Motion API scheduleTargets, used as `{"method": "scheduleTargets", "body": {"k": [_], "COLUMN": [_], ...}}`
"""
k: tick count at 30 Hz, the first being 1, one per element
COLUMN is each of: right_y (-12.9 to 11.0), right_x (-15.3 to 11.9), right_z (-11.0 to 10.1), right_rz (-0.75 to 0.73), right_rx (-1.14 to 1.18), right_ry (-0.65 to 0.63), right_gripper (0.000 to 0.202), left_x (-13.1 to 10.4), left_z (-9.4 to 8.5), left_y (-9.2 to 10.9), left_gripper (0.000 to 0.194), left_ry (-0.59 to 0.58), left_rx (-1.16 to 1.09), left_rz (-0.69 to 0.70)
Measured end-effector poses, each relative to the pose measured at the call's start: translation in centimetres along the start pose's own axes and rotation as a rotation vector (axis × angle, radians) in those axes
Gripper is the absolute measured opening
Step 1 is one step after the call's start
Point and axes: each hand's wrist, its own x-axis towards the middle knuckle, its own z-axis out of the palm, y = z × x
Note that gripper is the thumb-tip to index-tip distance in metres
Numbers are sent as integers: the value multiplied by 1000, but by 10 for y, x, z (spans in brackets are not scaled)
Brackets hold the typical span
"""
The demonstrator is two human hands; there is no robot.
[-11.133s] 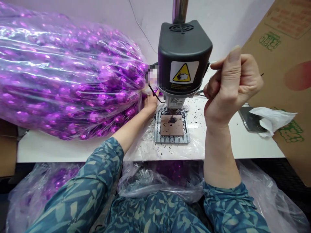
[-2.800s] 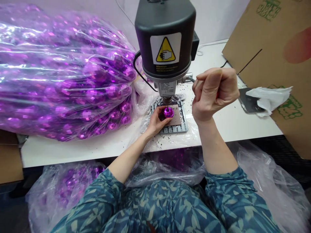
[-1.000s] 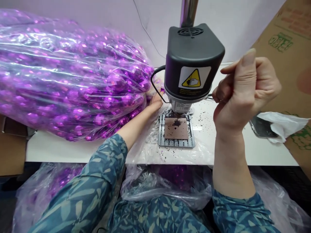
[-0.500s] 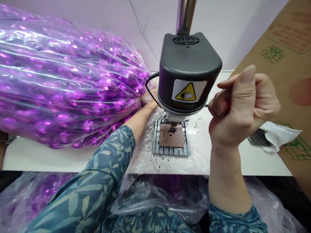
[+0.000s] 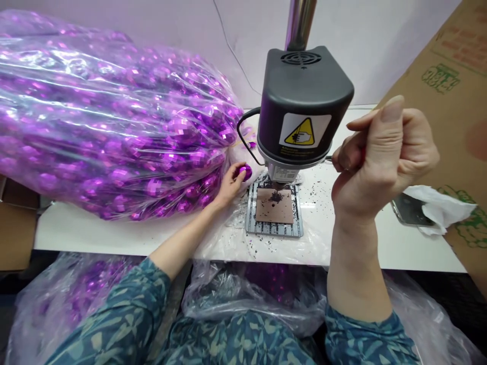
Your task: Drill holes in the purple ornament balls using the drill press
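My left hand (image 5: 231,183) holds a shiny purple faceted ball (image 5: 246,173) between thumb and fingers, just left of a small bench drill press (image 5: 304,101). My right hand (image 5: 384,157) is closed around the end of the press's feed lever (image 5: 328,158); a bit of red shows between the fingers. Under the drill chuck, a brown square board (image 5: 279,213) with a small dark hole lies on the slotted metal base (image 5: 274,229). Dark shavings lie on the board, hiding part of it. The drill's tip cannot be made out.
A big clear bag of purple faceted balls (image 5: 114,126) fills the left of the white table (image 5: 411,253). At the right lie a phone (image 5: 409,212) and crumpled white tissue (image 5: 443,205), against a cardboard box (image 5: 426,121). Plastic bags (image 5: 258,299) hang below the front edge.
My left hand has come back from behind the drill press toward me, with a purple ball now visible in it. My right hand stays on the lever. The view has shifted slightly.
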Motion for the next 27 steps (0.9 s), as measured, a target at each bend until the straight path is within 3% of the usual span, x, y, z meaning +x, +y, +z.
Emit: {"method": "scheduleTargets", "body": {"k": [3,5,10,15,18,23,27], "right_y": [1,2,5,9,10,8,6], "right_x": [1,1,1,2,3,3,1], "right_z": [0,0,0,-1,0,5,6], "right_rz": [-19,-21,-35,-41,-25,-22,-7], "right_rx": [-9,-18,-11,-16,-31,-21,-60], "right_ry": [2,-6,-12,-15,-9,44,43], "right_gripper": [35,35,37,40,44,52,53], "left_x": [-28,-44,-68,-77,-80,-74,-68], "left_z": [-17,-20,-7,2,5,14,23], "left_y": [13,23,37,34,24,-3,-18], "left_gripper": [40,41,39,33,39,57,56], "left_ry": [31,2,-91,-132,-124,-53,-90], "left_rx": [-135,-273,-475,-539,-459,-184,-29], "left_rz": [-110,-229,-446,-627,-540,-229,-146]}}
